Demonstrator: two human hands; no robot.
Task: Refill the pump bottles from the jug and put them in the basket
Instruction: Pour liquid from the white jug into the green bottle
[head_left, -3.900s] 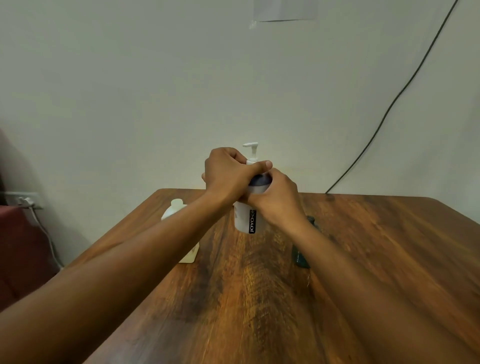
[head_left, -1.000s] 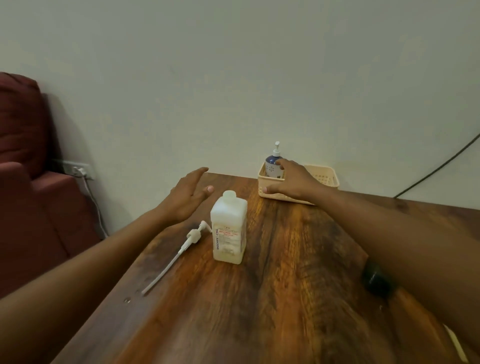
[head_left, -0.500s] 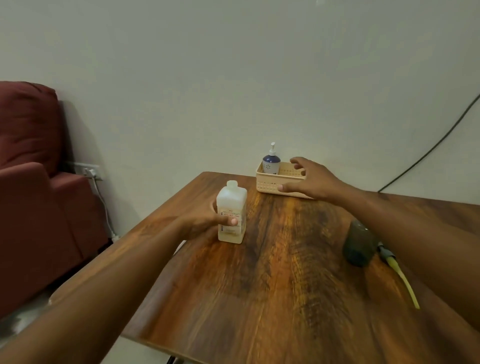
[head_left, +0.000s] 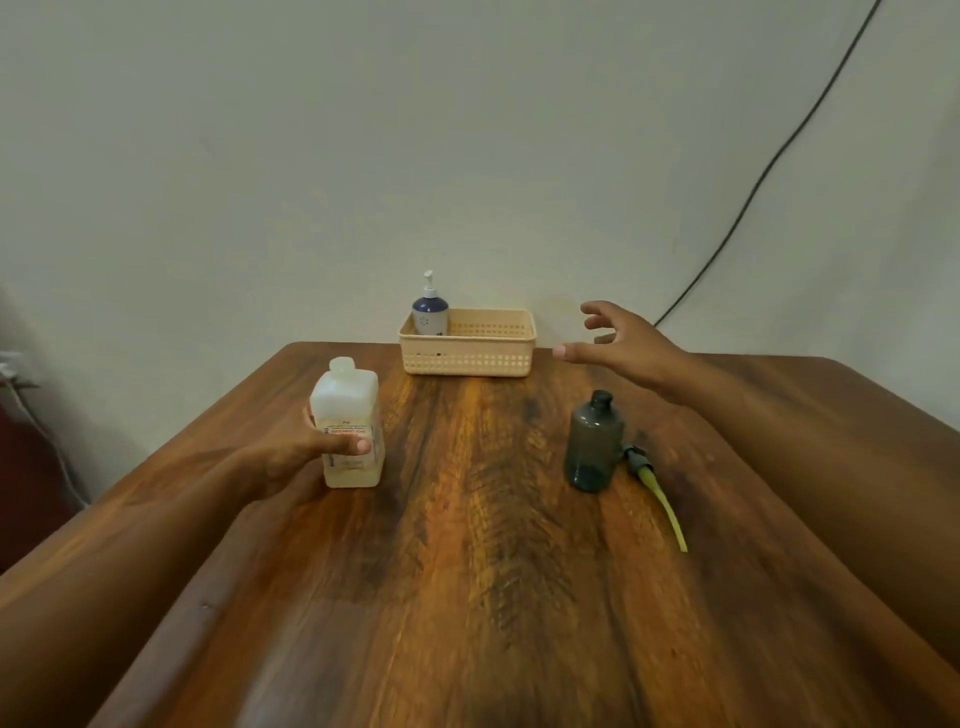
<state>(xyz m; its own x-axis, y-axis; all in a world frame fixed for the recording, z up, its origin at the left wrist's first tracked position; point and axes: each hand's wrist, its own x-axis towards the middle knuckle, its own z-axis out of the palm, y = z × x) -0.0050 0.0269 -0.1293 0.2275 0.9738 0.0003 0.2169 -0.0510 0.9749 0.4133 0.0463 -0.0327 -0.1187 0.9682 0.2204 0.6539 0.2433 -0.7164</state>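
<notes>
- Head view: the jug (head_left: 349, 423) stands upright at about 10 o'clock on the surface (head_left: 467, 597), its cap on or its neck bare, I cannot tell which.
- The left hand (head_left: 301, 452) grips the jug from its left side, thumb across the label.
- One pump bottle (head_left: 430, 312), blue with a white pump, stands upright in the left back corner of the basket (head_left: 470, 358) at 12 o'clock; that one looks done.
- A grey bottle (head_left: 594, 444) stands at about 2 o'clock with its neck bare; its pump (head_left: 655, 491), with a yellow tube, lies just beside it on the surface.
- The right hand (head_left: 621, 348) hovers spread and empty, right of the basket and apart from it.
- Judged so: roughly half done. Left are filling the grey bottle from the jug, fitting its pump, and setting it in the basket.
</notes>
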